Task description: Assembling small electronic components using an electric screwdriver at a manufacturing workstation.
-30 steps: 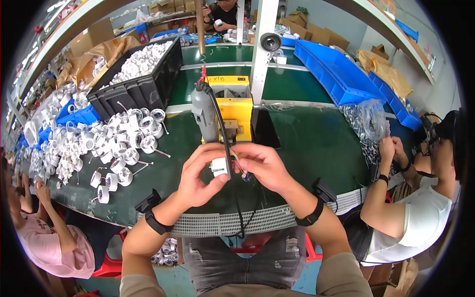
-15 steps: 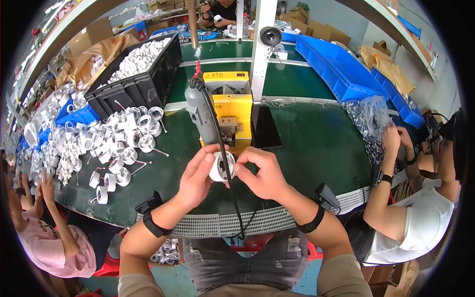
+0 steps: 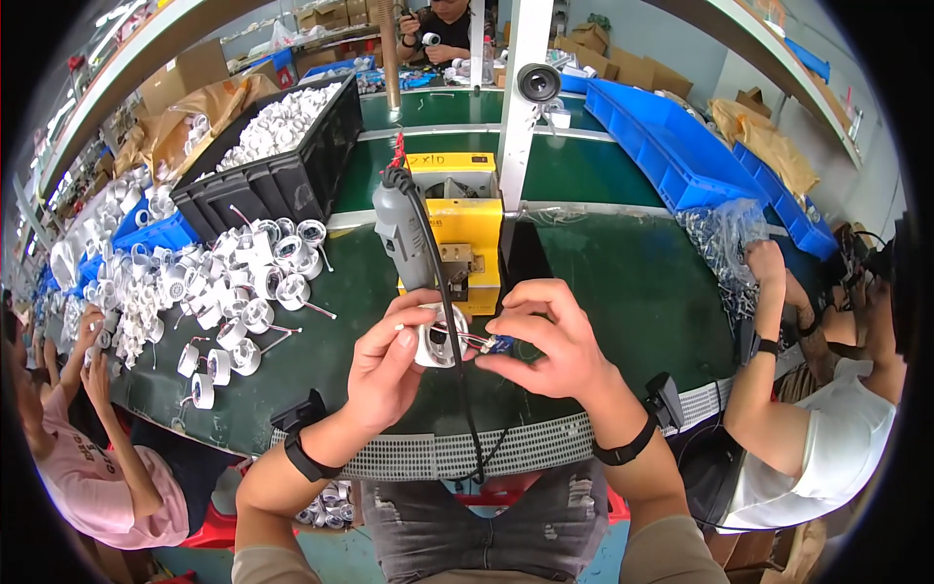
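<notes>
Resting in the left hand [image 3: 384,365], the white round housing [image 3: 438,336] touches the right hand [image 3: 550,341].

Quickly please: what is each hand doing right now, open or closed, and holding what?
Left hand: closed on the white round housing.
Right hand: fingers pinched on the small wired part beside the housing.

We see bright, even overhead light and soft shadows. Straight shelf edges bend toward ten and two o'clock, black corners ring the frame, and the rim blurs slightly.
</notes>
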The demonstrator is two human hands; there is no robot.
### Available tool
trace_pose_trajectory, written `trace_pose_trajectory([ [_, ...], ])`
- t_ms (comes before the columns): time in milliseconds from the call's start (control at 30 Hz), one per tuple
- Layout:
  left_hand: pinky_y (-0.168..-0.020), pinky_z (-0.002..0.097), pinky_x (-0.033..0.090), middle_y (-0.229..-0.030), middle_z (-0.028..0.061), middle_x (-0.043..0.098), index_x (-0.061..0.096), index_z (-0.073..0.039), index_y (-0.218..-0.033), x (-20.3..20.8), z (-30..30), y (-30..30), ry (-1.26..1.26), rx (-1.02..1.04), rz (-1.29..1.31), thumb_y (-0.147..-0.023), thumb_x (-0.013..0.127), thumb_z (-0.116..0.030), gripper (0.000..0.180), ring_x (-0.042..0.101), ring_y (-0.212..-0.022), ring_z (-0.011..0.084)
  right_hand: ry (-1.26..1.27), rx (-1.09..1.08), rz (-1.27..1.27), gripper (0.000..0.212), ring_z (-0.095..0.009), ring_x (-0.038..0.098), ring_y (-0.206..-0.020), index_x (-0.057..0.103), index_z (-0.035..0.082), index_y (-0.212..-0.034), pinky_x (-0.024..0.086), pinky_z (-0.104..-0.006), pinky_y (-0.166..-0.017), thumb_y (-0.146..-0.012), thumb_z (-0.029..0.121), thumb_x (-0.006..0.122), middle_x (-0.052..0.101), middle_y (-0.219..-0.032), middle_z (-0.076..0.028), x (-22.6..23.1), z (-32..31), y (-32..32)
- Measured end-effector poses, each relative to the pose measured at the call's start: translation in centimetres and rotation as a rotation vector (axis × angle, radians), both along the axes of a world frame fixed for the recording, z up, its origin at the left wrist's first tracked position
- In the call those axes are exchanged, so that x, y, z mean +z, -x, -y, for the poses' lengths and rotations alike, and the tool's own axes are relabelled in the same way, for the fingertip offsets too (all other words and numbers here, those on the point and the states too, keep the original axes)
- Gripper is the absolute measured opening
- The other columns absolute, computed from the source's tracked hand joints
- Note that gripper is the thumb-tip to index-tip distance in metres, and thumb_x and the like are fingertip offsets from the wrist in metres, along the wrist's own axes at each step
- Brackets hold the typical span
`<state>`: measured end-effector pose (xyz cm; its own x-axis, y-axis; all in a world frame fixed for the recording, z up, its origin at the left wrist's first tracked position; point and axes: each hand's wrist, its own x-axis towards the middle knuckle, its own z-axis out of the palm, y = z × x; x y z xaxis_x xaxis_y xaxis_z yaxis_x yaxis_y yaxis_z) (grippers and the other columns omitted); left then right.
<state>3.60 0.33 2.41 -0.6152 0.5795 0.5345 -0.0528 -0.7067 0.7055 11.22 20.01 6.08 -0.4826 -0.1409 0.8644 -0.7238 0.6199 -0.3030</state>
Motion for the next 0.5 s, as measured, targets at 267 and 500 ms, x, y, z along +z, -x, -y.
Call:
trace_pose_trajectory([
  [267, -0.100, 0.0571, 0.042, -0.139, 0.0160, 0.037, 0.049, -0.005, -0.121, -0.1, -0.1, 0.4, 0.002, 0.063, -0.079, -0.099, 0.045, -0.017, 0.025, 0.042, -0.127, 0.0420, 0.021, -0.014, 0.078, 0.015, -0.021, 0.065, -0.073, 0.066, -0.001, -0.096, 0.052, -0.0297, -0.063, -0.082, 0.004, 0.067, 0.064, -0.088, -0.012, -1.1, 0.2, 0.2],
  [500, -0.107, 0.0500, 0.035, -0.143, 0.0157, 0.039, 0.028, -0.010, -0.143, 0.2, -0.1, 0.3, 0.051, 0.001, 0.063, -0.092, 0.052, -0.015, 0.056, 0.038, -0.133, 0.0365, 0.698, 0.245, 0.538, 0.016, -0.016, 0.065, -0.064, 0.062, -0.005, -0.105, 0.054, -0.0257, -0.059, -0.094, 0.001, 0.053, 0.064, -0.083, -0.010, -1.8, 2.8, 0.4],
])
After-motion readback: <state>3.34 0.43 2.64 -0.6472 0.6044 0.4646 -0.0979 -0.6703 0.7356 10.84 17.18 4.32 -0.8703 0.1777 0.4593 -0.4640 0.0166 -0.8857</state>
